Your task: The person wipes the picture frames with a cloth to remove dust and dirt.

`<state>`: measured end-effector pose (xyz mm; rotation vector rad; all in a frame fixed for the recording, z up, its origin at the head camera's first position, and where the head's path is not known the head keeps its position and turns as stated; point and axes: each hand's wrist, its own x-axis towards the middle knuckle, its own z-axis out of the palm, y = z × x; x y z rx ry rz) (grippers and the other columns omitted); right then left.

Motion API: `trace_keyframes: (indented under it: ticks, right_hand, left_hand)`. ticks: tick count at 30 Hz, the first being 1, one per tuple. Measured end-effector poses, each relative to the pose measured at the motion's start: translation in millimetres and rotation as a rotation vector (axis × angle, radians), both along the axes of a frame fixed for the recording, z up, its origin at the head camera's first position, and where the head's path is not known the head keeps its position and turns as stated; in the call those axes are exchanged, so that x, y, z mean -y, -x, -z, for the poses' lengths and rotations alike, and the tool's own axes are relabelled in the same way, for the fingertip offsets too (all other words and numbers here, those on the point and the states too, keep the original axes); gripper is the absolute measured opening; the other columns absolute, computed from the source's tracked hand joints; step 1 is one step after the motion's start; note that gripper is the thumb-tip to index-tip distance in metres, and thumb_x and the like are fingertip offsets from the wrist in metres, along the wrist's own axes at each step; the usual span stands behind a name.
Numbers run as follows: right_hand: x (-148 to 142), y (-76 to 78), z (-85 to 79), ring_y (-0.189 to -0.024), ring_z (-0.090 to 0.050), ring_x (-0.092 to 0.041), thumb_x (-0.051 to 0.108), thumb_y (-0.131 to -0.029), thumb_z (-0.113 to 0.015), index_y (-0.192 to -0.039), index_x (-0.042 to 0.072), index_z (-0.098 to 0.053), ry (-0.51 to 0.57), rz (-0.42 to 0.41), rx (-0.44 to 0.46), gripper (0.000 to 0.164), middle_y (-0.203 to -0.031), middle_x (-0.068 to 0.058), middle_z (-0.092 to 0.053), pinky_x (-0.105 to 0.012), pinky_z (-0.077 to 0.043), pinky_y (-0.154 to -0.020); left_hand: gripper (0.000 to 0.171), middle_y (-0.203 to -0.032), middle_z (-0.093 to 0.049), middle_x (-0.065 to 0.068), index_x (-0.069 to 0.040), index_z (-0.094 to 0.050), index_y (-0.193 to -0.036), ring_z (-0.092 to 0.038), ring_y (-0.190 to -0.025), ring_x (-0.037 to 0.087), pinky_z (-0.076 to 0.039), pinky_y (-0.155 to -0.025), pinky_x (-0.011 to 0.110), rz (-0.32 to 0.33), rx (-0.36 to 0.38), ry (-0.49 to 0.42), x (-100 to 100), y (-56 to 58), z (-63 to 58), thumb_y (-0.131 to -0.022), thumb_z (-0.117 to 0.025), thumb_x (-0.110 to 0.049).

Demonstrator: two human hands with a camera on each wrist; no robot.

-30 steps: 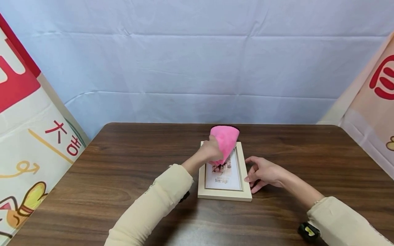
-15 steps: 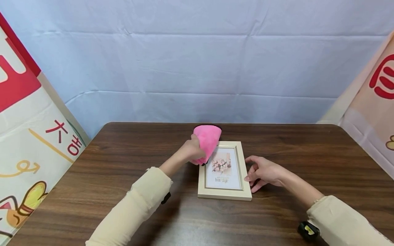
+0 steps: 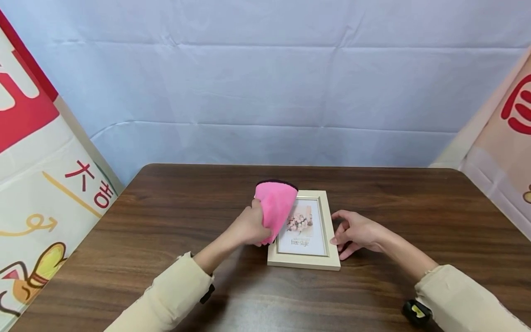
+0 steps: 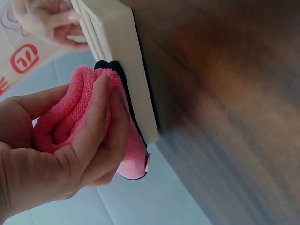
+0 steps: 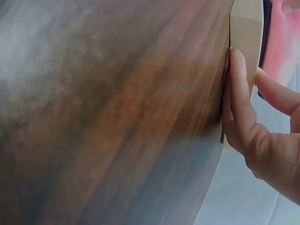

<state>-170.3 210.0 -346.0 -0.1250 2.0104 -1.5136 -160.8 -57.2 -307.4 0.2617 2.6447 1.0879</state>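
Observation:
A cream picture frame (image 3: 303, 262) with a flower print reading "free style" lies flat on the wooden table. In my left hand (image 3: 248, 224) I grip a folded pink cloth (image 3: 277, 203) with dark edging, which covers part of the frame's left border. The left wrist view shows my fingers curled round the bunched cloth (image 4: 77, 105), its dark edge against the side of the frame (image 4: 136, 70). My right hand (image 3: 358, 232) holds the frame's right side. Up close in the right wrist view, the thumb sits at the upper edge and the fingers (image 5: 241, 93) lie along the side.
The brown wooden table (image 3: 166, 221) extends on both sides of the frame. A pale blue cloth backdrop (image 3: 265, 92) hangs behind its far edge. Printed banners stand at the left (image 3: 37, 193) and right (image 3: 502, 157).
My left hand has moved the pink cloth left across the frame, then toward me along its left border, uncovering the flower print. The right hand and the frame have stayed in place.

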Motion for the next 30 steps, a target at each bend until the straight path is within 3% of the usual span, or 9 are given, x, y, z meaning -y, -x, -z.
trace_keyframes:
  ticks: [6,11,14,23,30]
  right_hand:
    - [0,0.3,0.5,-0.069,-0.056,-0.026,-0.007,-0.083,-0.059,-0.132,-0.007,-0.02,-0.003,0.003,-0.001,0.063,-0.083,-0.017,-0.05,-0.042,-0.058,-0.061]
    - [0,0.4,1.2,-0.069,-0.056,-0.026,-0.007,-0.083,-0.06,-0.132,-0.007,-0.02,-0.003,0.005,-0.003,0.064,-0.083,-0.017,-0.05,-0.042,-0.058,-0.061]
    - [-1,0.4,1.2,-0.069,-0.056,-0.026,-0.007,-0.083,-0.06,-0.132,-0.007,-0.02,-0.002,0.003,-0.005,0.064,-0.083,-0.017,-0.05,-0.042,-0.058,-0.061]
    - [0,0.1,2.5,-0.068,-0.056,-0.025,-0.008,-0.082,-0.06,-0.132,-0.007,-0.02,-0.008,0.011,-0.004,0.064,-0.082,-0.017,-0.05,-0.042,-0.058,-0.061]
    - [-1,0.3,2.4,-0.067,-0.055,-0.024,-0.008,-0.082,-0.06,-0.132,-0.007,-0.02,-0.011,0.014,-0.011,0.064,-0.082,-0.017,-0.05,-0.042,-0.058,-0.06]
  left_hand:
    - [0.075,-0.089,-0.049,0.021,0.016,-0.02,-0.131,-0.058,-0.051,0.016,-0.053,-0.045,0.024,0.028,-0.029,-0.006,6,-19.6,5.6,-0.072,-0.064,0.001]
    - [0.078,-0.102,-0.049,0.026,0.016,-0.024,-0.13,-0.056,-0.079,0.026,-0.053,-0.068,0.035,0.036,-0.118,0.095,7,-34.0,7.5,-0.07,-0.068,-0.007]
    - [0.077,-0.102,-0.05,0.027,0.016,-0.026,-0.129,-0.053,-0.089,0.031,-0.05,-0.076,0.041,0.036,-0.147,0.114,7,-41.4,8.2,-0.069,-0.069,-0.009]
    - [0.075,-0.101,-0.049,0.024,0.013,-0.028,-0.129,-0.054,-0.082,0.031,-0.051,-0.073,0.043,0.047,-0.166,0.11,-5,-55.4,13.8,-0.072,-0.069,-0.012]
    - [0.075,-0.096,-0.048,0.022,0.013,-0.029,-0.129,-0.055,-0.074,0.032,-0.052,-0.064,0.042,0.059,-0.184,0.15,-22,-58.6,15.4,-0.071,-0.069,-0.013]
